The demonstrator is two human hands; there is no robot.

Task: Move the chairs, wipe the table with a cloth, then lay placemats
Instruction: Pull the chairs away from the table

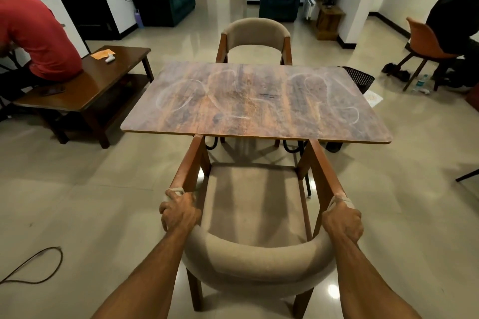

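Observation:
A beige-cushioned wooden armchair [256, 204] stands right in front of me, its front tucked at the near edge of the wood-grain table [256, 103]. My left hand [178, 211] grips the chair's left armrest where it meets the curved back. My right hand [343, 220] grips the right armrest at the same spot. White chalky swirl marks cover the tabletop. A second matching chair [255, 36] stands at the table's far side, facing me.
A dark coffee table [85, 88] stands to the left with a person in a red shirt [33, 31] sitting on it. A black basket [359, 77] sits by the table's far right corner. A seated person [456, 21] is at far right. A cable [33, 267] lies on the floor, left.

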